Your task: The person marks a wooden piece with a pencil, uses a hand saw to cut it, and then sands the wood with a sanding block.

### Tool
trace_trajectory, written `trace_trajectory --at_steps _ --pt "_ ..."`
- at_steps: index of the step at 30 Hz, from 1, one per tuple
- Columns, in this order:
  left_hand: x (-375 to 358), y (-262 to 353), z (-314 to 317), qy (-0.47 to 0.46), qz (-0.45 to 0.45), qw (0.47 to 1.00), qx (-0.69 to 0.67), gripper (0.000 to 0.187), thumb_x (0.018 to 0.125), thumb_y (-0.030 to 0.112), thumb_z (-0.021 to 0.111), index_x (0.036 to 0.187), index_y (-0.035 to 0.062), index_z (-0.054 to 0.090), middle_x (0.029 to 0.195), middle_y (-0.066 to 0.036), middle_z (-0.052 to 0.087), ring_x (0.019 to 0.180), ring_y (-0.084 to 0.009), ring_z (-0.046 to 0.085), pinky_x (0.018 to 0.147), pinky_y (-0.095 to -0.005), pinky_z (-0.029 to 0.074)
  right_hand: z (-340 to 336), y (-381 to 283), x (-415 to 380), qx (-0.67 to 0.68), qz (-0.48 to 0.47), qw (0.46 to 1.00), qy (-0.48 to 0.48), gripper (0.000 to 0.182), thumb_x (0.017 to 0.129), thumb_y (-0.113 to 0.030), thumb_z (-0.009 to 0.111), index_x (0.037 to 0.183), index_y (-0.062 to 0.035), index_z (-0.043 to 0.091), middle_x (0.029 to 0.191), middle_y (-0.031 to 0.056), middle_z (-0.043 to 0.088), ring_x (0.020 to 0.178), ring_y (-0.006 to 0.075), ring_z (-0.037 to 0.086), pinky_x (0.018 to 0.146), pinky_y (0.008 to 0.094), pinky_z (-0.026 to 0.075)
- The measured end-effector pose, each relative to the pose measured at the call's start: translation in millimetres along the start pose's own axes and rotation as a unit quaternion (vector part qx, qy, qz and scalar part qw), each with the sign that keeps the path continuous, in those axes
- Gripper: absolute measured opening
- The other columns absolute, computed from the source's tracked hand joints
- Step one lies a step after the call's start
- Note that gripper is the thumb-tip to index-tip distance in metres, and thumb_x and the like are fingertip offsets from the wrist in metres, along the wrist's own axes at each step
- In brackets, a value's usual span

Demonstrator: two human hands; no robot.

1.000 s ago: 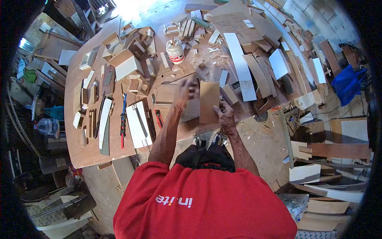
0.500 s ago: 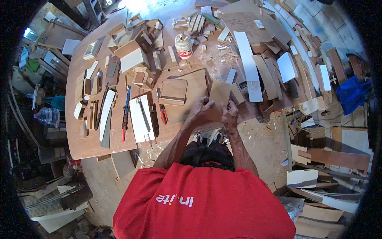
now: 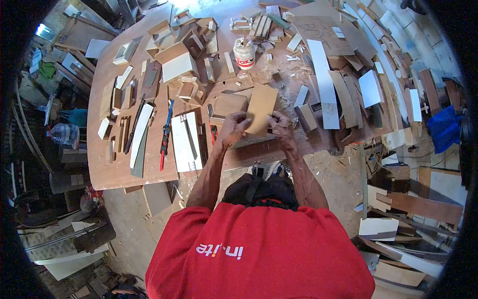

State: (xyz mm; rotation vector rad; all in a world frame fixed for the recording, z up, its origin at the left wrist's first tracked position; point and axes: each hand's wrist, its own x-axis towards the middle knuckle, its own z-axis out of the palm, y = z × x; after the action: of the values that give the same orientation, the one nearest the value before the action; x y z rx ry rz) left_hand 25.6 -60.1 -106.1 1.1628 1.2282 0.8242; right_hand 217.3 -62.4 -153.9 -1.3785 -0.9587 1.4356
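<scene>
A flat tan rectangular board (image 3: 263, 105) is held up over the front edge of the worktable, tilted slightly. Gripping its lower left edge is my left hand (image 3: 234, 128), thumb and fingers closed. My right hand (image 3: 282, 127) pinches the lower right edge. Behind the board, partly covered, a brown wooden panel piece (image 3: 229, 106) lies on the table. Just left of my left hand is a red-and-black tool (image 3: 213, 133), mostly hidden. A small block with a tan face (image 3: 307, 117) lies right of my right hand.
An open white glue tub (image 3: 244, 55) stands mid-table with a stick in it. Small wooden box assemblies (image 3: 179, 67) crowd the left back. A red-and-blue clamp (image 3: 166, 134) and white board (image 3: 188, 144) lie at front left. Long strips (image 3: 323, 84) lie to the right.
The tan board has swung up and left and now shows its face more fully. Both hands moved with it, spreading slightly apart along its lower edges. The camera view shifted a little.
</scene>
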Motion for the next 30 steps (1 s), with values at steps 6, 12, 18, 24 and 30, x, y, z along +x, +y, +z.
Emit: trace_trajectory --at_steps 6,12,18,24,30 --pt "33 -28 -50 0.082 0.041 0.992 0.087 0.023 0.091 0.017 0.062 0.095 -0.0047 0.067 0.075 -0.003 0.064 0.063 -0.0105 0.056 0.052 -0.0261 0.045 1 33 29 -0.097 -0.169 0.979 -0.066 0.032 0.094 -0.028 0.06 0.109 0.0002 0.063 0.078 -0.0006 0.059 0.06 0.0072 0.051 0.052 0.0271 0.043" --pt "50 -39 -81 0.075 0.026 0.979 0.189 0.022 0.089 0.014 0.061 0.095 -0.007 0.066 0.074 -0.001 0.059 0.066 -0.0091 0.049 0.057 -0.0277 0.041 5 64 25 -0.091 -0.011 0.99 -0.105 0.037 0.092 -0.022 0.061 0.12 0.0035 0.058 0.092 0.0109 0.069 0.08 0.0144 0.065 0.07 0.0284 0.053" --pt "59 -41 -88 0.053 -0.018 0.987 0.15 0.019 0.088 0.012 0.065 0.093 -0.0055 0.067 0.073 0.001 0.058 0.064 -0.0104 0.05 0.056 -0.0269 0.04 11 33 1 -0.117 -0.019 0.989 -0.092 0.03 0.091 -0.021 0.06 0.11 0.0028 0.063 0.084 0.0069 0.07 0.069 0.0122 0.063 0.06 0.027 0.051" --pt "80 -59 -97 0.028 -0.022 0.99 0.134 0.016 0.086 0.011 0.068 0.092 -0.0036 0.069 0.075 -0.002 0.063 0.065 -0.0102 0.054 0.057 -0.0262 0.043 10 33 0 -0.07 -0.004 0.992 -0.102 0.031 0.09 -0.022 0.061 0.109 0.0025 0.063 0.085 0.0068 0.071 0.07 0.012 0.064 0.06 0.0259 0.051" --pt "112 -116 -115 0.014 0.025 0.989 0.148 0.024 0.079 0.019 0.073 0.089 -0.002 0.071 0.07 -0.005 0.067 0.063 -0.0126 0.056 0.058 -0.0319 0.045 11 38 1 -0.145 -0.049 0.985 -0.073 0.03 0.089 -0.019 0.06 0.11 0.0023 0.064 0.085 0.0067 0.07 0.068 0.0099 0.063 0.056 0.0249 0.049"
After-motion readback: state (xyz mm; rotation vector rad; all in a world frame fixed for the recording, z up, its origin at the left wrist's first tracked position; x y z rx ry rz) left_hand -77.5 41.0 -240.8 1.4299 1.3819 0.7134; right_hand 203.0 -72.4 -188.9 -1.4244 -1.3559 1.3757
